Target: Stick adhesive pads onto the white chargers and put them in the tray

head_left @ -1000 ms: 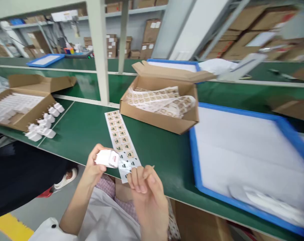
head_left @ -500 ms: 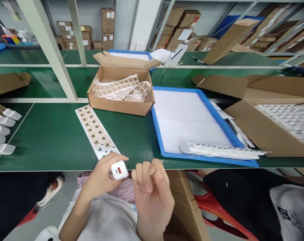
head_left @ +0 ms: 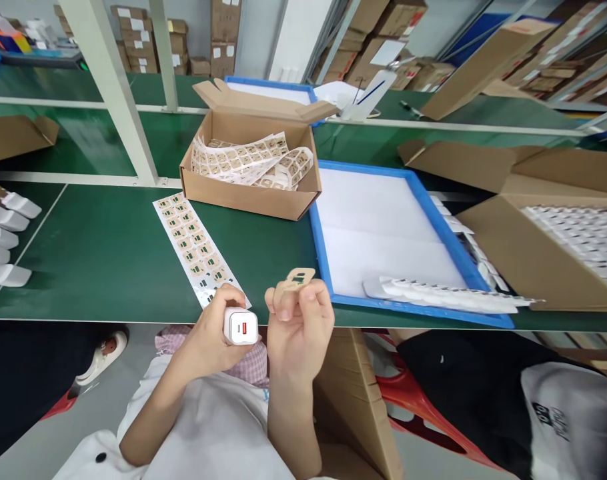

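My left hand (head_left: 208,340) is closed around a white charger plug (head_left: 241,327), whose end with a small dark port and a red port faces up. Beside it, to the right, my right hand (head_left: 301,327) is raised with a tan sticker (head_left: 299,277) pinched at the fingertips; dark cut-out shapes show in the sticker. Just beyond my left hand, a sheet of stickers (head_left: 191,243) lies on the green table, tan pieces over most of it and a whiter part at the near end.
An open cardboard box (head_left: 253,200) of sticker sheets stands behind. To its right lies a blue-framed white tray (head_left: 378,227) with a row of white pieces. A large carton (head_left: 513,247) is farther right, and white chargers (head_left: 6,275) sit at left. People sit on both sides.
My right hand has turned and lifted slightly, and the tan sticker now shows at its fingertips. The charger tilts a little differently in my left hand. The whole view has shifted slightly.
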The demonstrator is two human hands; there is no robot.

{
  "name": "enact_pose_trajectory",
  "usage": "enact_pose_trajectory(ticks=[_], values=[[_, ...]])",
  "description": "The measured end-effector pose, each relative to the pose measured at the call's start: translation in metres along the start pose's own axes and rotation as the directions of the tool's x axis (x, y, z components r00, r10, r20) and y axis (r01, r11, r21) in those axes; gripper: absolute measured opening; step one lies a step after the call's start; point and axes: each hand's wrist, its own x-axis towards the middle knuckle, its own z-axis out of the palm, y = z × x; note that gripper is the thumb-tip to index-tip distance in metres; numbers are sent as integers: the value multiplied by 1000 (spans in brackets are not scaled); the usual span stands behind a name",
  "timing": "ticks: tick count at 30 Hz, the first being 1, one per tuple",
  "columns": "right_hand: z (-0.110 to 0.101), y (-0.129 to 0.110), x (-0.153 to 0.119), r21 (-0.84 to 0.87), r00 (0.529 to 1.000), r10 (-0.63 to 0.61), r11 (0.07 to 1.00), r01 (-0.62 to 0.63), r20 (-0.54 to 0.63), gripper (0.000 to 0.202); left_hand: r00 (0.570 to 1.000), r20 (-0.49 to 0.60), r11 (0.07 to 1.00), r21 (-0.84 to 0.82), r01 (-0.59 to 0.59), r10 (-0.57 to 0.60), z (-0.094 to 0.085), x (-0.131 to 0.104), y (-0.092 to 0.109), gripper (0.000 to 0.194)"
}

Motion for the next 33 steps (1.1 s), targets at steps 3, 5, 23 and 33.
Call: enact_pose_trajectory(ticks=[3, 5, 23, 33], values=[[-8, -5, -11, 58, 977, 203, 977, -207, 62, 47, 991, -88, 973, -218, 80, -101, 2, -2, -9, 58], [-13, -4, -19, 75, 955, 278, 955, -286, 104, 46, 987, -84, 953, -284, 108, -137, -1, -3, -9, 61], [0, -6, -53, -133, 945, 284, 955, -265, 159, 46, 998, -43, 897, -440, -52, 36, -25, -5, 19, 46], [0, -1, -61, -135, 953, 214, 973, -188, 213, 43, 999, 25, 896, -445, -14, 28, -25, -3, 23, 51]])
